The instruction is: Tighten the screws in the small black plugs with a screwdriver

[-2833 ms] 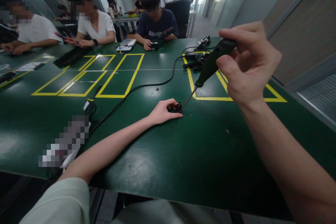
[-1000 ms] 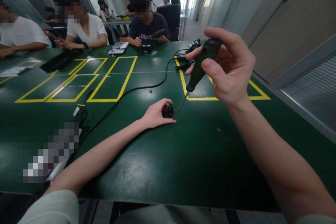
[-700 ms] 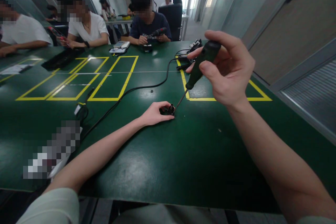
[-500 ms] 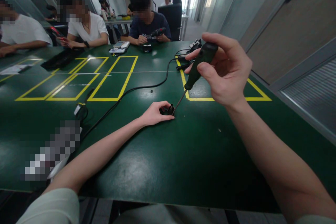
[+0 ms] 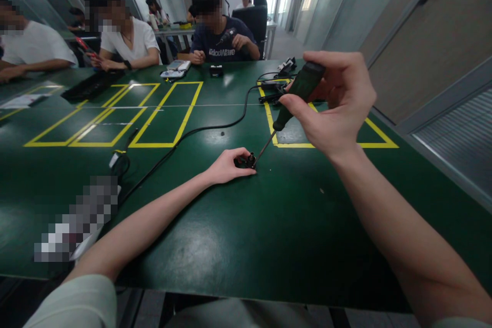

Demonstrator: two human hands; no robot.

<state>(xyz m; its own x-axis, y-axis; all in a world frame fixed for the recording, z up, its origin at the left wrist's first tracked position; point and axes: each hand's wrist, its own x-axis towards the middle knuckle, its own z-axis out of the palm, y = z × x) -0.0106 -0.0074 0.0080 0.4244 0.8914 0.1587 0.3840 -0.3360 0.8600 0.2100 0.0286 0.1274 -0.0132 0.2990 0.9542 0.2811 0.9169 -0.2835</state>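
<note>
My left hand (image 5: 230, 166) rests on the green table and pinches a small black part (image 5: 250, 160) with a short upright tube; its exact kind is too small to make out. In my right hand (image 5: 334, 97) is a screwdriver (image 5: 298, 95) with a dark green handle. My thumb and fingers are wrapped round the handle. The thin shaft slants down to the left, and its tip meets the black part beside my left fingertips. Part of the black piece is hidden by my left hand.
A black cable (image 5: 200, 129) crosses the green table (image 5: 238, 246). Yellow tape (image 5: 154, 145) marks boxes on it. Black items (image 5: 272, 93) lie beyond my right hand. A pixelated object (image 5: 82, 220) is near my left forearm. Several people sit across; one (image 5: 221, 41) holds a power drill.
My right hand has shifted slightly right and its fingers have changed position round the screwdriver handle. My left hand stays in place. The person opposite has lifted the drill off a small black object.
</note>
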